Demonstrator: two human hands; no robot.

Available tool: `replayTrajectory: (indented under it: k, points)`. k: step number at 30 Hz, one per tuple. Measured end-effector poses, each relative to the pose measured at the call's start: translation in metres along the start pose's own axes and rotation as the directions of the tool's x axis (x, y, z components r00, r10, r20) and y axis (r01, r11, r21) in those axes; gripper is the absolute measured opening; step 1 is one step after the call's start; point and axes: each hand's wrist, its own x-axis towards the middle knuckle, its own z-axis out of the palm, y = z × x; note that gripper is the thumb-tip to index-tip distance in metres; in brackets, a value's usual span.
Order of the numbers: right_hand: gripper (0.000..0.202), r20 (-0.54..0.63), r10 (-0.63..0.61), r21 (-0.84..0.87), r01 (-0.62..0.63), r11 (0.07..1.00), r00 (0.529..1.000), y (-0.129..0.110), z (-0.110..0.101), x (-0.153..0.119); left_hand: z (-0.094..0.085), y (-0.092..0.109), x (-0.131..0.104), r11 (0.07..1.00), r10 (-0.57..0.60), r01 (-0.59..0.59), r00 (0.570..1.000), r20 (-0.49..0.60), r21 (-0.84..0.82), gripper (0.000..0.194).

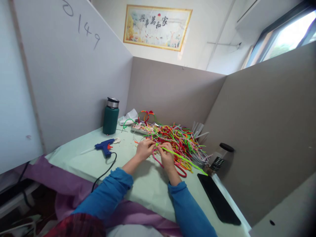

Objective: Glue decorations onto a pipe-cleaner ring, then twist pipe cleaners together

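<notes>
Both hands meet above the middle of the table, fingertips nearly touching. My left hand (144,149) pinches the short end of a bright green pipe cleaner (189,160). Thumb and fingers of my right hand (167,156) are closed on the same pipe cleaner, whose long free length runs out to the right past the knuckles. A small green bend shows between the fingertips; its exact shape is too small to make out. Just behind the hands spreads a heap of pipe cleaners (176,136) in red, pink, orange, yellow, green and grey.
A blue glue gun (105,147) with a black cord lies at left, near a green bottle (111,117). A metal tray (139,129) of bits stands behind. At right are a clear jar (220,158) and a black phone (218,199). Grey partitions (170,89) enclose the table.
</notes>
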Motion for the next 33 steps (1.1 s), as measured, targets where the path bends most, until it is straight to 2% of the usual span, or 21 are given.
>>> replayTrajectory:
  k: [6,17,24,30,33]
  points:
    - [0.020,-0.019,-0.016,-0.035,0.015,0.999,1.000,0.005,0.001,0.001,0.000,-0.001,0.002,0.991,-0.006,0.004,1.000,-0.018,-0.132,0.012]
    - [0.019,0.005,-0.023,-0.079,0.023,0.997,1.000,0.003,0.001,-0.001,-0.002,-0.004,0.004,0.972,-0.065,0.064,0.998,0.004,-0.227,0.016]
    - [0.018,-0.043,-0.038,-0.130,0.032,0.991,0.998,0.004,-0.001,-0.001,-0.003,-0.004,0.003,0.983,-0.027,0.031,0.999,0.024,-0.181,0.011]
    - [0.014,0.058,-0.092,-0.141,0.100,0.985,0.994,0.000,-0.007,0.001,-0.007,-0.003,0.003,0.994,0.013,-0.011,1.000,0.013,-0.108,0.008]
    - [0.012,0.057,-0.098,-0.126,0.105,0.986,0.994,0.003,-0.009,0.003,-0.010,-0.002,0.002,0.996,0.049,-0.048,0.999,0.009,-0.074,0.007]
